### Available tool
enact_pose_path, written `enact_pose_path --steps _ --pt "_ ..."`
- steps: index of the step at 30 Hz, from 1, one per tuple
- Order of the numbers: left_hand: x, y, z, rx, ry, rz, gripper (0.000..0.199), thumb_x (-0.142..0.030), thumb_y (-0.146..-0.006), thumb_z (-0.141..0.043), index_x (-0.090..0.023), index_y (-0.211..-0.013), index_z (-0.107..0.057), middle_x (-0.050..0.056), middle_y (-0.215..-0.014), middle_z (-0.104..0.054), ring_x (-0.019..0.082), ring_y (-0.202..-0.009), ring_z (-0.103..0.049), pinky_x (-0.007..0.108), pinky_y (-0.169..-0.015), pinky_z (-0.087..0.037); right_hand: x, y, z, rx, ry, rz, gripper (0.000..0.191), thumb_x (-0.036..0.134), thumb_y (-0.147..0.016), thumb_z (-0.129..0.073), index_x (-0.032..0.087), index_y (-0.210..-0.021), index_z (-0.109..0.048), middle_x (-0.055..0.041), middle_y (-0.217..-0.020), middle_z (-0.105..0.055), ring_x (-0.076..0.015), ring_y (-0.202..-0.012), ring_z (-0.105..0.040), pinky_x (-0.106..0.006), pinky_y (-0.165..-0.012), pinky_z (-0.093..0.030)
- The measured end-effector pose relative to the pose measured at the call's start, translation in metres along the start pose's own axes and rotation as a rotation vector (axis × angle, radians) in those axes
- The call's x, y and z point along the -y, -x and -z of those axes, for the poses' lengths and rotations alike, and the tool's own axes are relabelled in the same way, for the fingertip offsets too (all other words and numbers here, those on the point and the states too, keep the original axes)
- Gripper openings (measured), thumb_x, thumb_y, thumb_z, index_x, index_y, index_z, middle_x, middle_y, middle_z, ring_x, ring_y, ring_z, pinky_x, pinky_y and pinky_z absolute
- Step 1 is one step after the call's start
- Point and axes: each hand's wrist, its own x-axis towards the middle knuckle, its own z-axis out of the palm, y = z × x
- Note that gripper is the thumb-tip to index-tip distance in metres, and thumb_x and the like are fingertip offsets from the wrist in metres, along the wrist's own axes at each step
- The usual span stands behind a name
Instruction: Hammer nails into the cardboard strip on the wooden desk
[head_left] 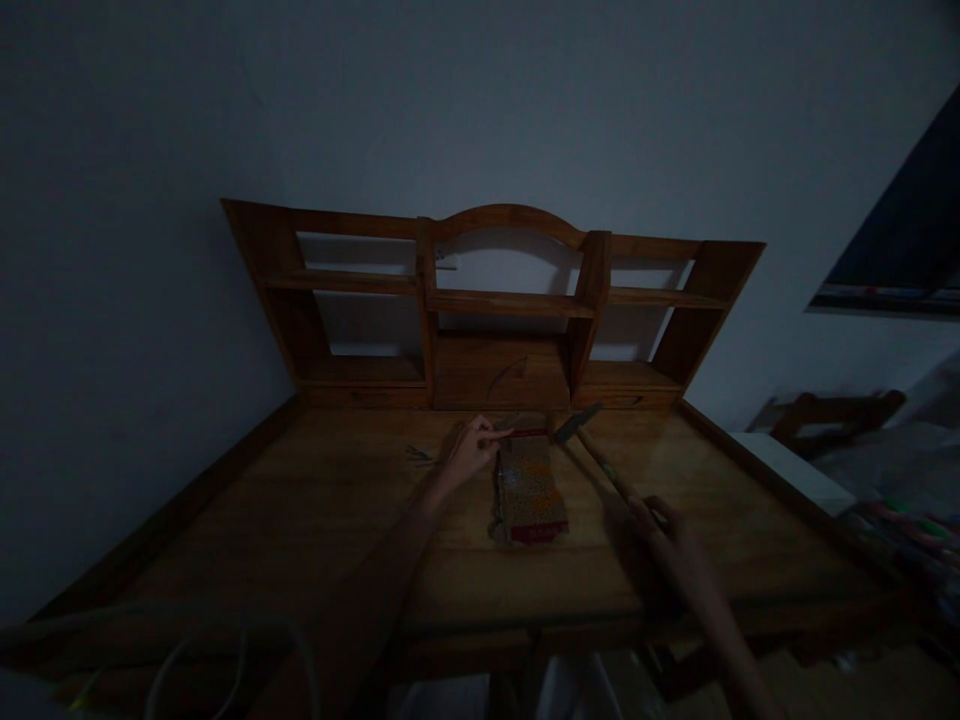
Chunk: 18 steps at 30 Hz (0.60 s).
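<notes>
My right hand (667, 535) is wrapped round the wooden handle of a hammer (611, 475). The hammer's dark metal head points away from me, raised just right of a piece of cardboard (531, 485) that lies on the wooden desk. Brown and worn, the cardboard carries speckled orange patches and a red strip at its near edge. At its far left corner, my left hand (472, 448) is closed with the fingertips together; whatever they pinch is too small and dark to make out. Several thin metal pieces, perhaps nails, (421, 456) lie left of that hand.
A wooden shelf unit (510, 302) rises along the back of the desk (300, 500) against the wall. Raised wooden edges border the desk's sides. Pale cable loops (247, 640) hang at the lower left. To the right stands a wooden chair (840, 412). The room is dim.
</notes>
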Motion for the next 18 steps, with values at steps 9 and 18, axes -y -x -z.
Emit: enact_pose_path --steps 9,18 --pt "0.003 -0.001 -0.009 -0.140 0.200 0.043 0.050 -0.020 -0.082 -0.057 -0.028 -0.132 -0.052 0.001 -0.093 -0.056 0.013 -0.085 -0.055 0.024 -0.079 -0.045 0.001 -0.003 -0.002 0.030 0.090 -0.062 0.050 0.059 -0.085 -0.037 0.022 -0.101 -0.065 -0.0089 -0.086 -0.073 -0.0259 -0.083 -0.068 -0.028 -0.066 -0.046" --pt "0.064 0.010 0.034 -0.191 -0.045 0.422 0.012 -0.022 -0.077 -0.061 -0.016 -0.087 -0.064 0.004 -0.087 -0.065 0.014 -0.077 -0.061 0.024 -0.069 -0.046 -0.003 -0.009 -0.004 0.036 0.176 -0.079 0.051 0.059 -0.088 -0.031 0.022 -0.104 -0.062 -0.0092 -0.088 -0.072 -0.0248 -0.084 -0.068 -0.029 -0.067 -0.046"
